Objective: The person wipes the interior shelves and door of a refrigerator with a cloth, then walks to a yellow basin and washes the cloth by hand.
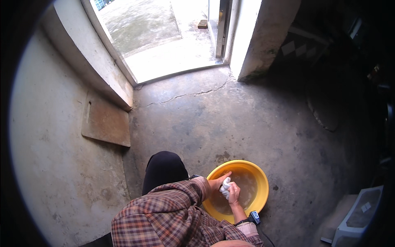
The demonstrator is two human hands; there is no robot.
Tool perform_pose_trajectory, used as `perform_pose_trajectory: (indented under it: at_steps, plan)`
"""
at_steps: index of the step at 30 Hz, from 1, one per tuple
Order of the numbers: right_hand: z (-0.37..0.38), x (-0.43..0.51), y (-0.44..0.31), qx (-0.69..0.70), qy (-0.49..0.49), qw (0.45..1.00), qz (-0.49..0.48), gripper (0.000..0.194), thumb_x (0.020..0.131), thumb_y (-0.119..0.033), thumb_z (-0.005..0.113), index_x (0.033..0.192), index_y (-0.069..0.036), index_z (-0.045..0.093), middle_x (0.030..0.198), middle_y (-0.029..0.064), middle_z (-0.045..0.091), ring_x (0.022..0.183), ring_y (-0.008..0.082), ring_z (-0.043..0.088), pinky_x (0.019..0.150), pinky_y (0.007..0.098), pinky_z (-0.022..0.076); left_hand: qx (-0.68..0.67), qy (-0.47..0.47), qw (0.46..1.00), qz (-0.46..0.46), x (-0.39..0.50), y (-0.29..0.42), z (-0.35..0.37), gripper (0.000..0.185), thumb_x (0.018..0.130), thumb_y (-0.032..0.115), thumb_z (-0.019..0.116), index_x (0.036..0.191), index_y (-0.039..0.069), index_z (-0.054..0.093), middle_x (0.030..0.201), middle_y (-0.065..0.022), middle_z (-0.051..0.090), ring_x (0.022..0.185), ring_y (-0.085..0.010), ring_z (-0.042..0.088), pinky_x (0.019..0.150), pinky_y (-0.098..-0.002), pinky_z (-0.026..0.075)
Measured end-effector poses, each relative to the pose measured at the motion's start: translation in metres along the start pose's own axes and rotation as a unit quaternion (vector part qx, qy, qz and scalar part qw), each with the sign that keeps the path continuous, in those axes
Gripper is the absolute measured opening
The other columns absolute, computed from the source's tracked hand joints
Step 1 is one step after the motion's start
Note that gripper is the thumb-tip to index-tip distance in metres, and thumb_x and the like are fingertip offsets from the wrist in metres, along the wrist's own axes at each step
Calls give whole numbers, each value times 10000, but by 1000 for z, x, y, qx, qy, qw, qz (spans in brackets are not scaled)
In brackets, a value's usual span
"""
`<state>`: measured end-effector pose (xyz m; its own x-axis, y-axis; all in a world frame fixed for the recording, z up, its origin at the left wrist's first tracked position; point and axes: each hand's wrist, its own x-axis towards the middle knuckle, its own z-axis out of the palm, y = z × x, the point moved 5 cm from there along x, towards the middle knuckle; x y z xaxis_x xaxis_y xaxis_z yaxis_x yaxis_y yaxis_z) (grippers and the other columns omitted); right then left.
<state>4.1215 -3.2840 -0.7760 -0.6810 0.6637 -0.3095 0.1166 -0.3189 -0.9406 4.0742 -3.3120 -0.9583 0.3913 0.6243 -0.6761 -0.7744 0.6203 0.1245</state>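
Observation:
A yellow plastic basin point(264, 193) of murky water point(247, 188) stands on the floor in front of me. Both hands are over it, close together, with a bunched white cloth point(225, 189) between them. My right hand point(234, 192) grips the cloth from the right, fingers curled. On its other side my left hand point(221, 180) holds the cloth against its palm, thumb stretched out; the cloth and right hand partly hide its fingers. A device with a small display point(255, 217) is strapped at my right wrist, with a black cable point(267, 237) trailing from it.
My bent knee point(165, 168) is left of the basin. A brown board with a slot point(106, 120) leans on the left wall. Ahead, an open doorway point(172, 69) leads outside past a cracked concrete floor point(185, 123). A white-framed object point(359, 213) stands at the lower right.

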Motion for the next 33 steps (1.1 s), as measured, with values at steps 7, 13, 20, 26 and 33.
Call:
perform_pose_trajectory:
  at_steps: [7,13,20,26,33]
  plan:
    - [14,11,-9,-203,140,963,-108,386,865,-313,492,795,51,600,699,194,605,651,267,604,606,383,457,117,-187,960,172,-12,20,30,427,815,511,526,686,110,592,752,-73,613,667,-211,567,585,-327,451]
    - [-62,25,24,-344,224,912,20,429,884,-318,419,793,43,632,700,273,588,646,388,595,595,449,444,8,217,970,113,-57,8,82,312,829,246,571,971,-29,614,947,-112,612,794,-227,589,718,-336,476]
    - [-114,-23,61,-458,316,789,262,458,891,-425,412,953,-27,631,940,214,617,889,391,573,725,500,456,262,318,896,164,-53,24,65,509,821,413,581,1065,-34,587,1017,-123,599,914,-201,553,813,-331,439]
    - [-71,-33,97,-636,-15,768,70,330,803,-265,563,1045,-50,499,1059,168,519,1021,347,496,830,451,435,361,392,840,101,-34,19,3,797,767,580,549,1287,-11,425,1270,-214,474,1208,-287,440,983,-331,348]
    - [-72,-7,67,-350,168,921,43,288,726,-113,599,979,9,538,997,182,560,929,351,543,810,388,444,197,189,961,48,-62,3,42,799,760,731,394,1285,132,455,1298,-143,456,1209,-303,391,990,-468,285]
